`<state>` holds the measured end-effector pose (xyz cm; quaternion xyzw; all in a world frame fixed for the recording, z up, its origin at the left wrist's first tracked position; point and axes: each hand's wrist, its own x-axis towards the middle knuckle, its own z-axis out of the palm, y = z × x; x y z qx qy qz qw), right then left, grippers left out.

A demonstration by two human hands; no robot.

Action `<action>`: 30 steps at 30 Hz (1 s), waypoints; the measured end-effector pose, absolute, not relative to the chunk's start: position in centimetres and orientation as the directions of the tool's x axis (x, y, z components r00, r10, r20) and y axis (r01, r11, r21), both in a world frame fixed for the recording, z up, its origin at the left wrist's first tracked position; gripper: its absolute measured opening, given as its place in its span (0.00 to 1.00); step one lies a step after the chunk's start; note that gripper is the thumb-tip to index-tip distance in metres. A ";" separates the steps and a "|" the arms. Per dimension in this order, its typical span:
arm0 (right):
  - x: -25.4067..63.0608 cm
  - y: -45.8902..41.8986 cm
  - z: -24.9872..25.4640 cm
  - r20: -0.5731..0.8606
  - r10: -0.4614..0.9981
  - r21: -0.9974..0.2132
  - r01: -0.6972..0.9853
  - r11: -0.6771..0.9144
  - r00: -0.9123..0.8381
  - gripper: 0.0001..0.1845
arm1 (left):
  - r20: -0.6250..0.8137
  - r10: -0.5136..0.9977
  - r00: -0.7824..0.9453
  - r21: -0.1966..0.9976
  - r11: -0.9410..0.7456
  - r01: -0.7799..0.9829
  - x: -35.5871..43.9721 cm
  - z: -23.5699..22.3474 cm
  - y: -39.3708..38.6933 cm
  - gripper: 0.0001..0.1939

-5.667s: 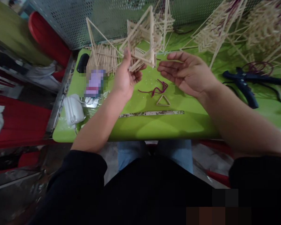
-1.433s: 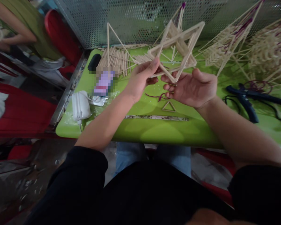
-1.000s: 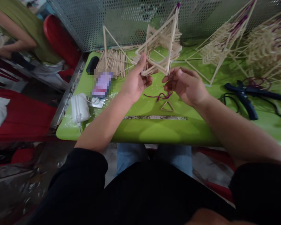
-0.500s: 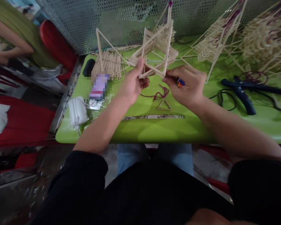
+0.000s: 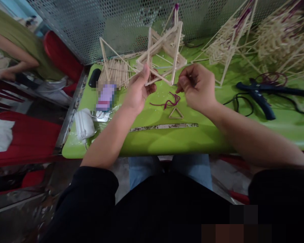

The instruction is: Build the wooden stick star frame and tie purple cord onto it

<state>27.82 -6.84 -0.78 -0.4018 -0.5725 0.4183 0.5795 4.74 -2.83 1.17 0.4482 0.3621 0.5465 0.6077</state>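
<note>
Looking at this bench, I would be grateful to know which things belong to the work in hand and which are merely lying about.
Likely in the work:
- star-shaped stick frame, held by the left hand
- loose sticks
- purple cord
- perhaps the dark tool

Apparently just lying about:
- phone
- white pouch
- black oblong item

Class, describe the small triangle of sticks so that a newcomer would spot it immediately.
Find the green table. Near its front edge lies a long patterned strip; just beyond it, before the purple string, is the small triangle. Unlike the large, many-layered stick frames farther back, it is one plain outline lying flat.
</note>
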 end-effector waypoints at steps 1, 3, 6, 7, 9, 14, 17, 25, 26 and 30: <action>27.8 -6.7 -0.7 0.301 0.953 -0.952 -0.061 0.299 -0.028 0.22 | 0.073 0.988 0.138 0.941 -0.022 -0.338 4.7 1.1 -2.9 0.27; 27.7 -6.4 -0.6 0.301 0.952 -0.953 -0.063 0.297 -0.061 0.20 | 0.155 0.978 0.141 0.939 -0.101 -0.330 4.6 1.2 -3.2 0.27; 27.5 -6.4 -0.4 0.339 0.936 -0.941 -0.035 0.338 -0.095 0.13 | 0.335 0.928 0.166 0.910 -0.273 -0.312 4.9 1.7 -4.0 0.26; 27.4 -6.4 -0.3 0.340 0.933 -0.940 -0.035 0.338 -0.114 0.12 | 0.387 0.906 0.175 0.894 -0.322 -0.311 5.0 1.9 -4.2 0.25; 27.3 -6.6 0.0 0.326 0.931 -0.945 -0.035 0.325 -0.165 0.12 | 0.437 0.883 0.170 0.874 -0.372 -0.313 5.1 2.3 -4.7 0.25; 27.7 -6.7 0.8 0.215 0.919 -0.976 -0.054 0.209 -0.330 0.17 | 0.279 0.949 0.149 0.949 -0.248 -0.197 4.6 2.4 -4.5 0.36; 28.1 -6.4 0.8 0.118 0.928 -0.990 -0.118 0.081 -0.354 0.18 | 0.234 0.959 0.161 0.957 -0.199 -0.209 4.2 1.9 -4.0 0.34; 28.5 -5.8 0.5 0.132 0.875 -0.972 -0.235 0.022 -0.465 0.36 | 0.452 0.864 0.221 0.891 -0.427 -0.152 3.1 0.0 -0.6 0.35; 28.5 -5.9 0.6 0.155 0.872 -0.965 -0.259 0.033 -0.464 0.36 | 0.471 0.851 0.232 0.882 -0.453 -0.127 2.9 -0.3 -0.1 0.36; 28.5 -6.3 1.3 0.213 0.869 -0.949 -0.306 0.075 -0.448 0.32 | 0.486 0.843 0.229 0.874 -0.475 -0.106 2.4 -0.7 0.7 0.37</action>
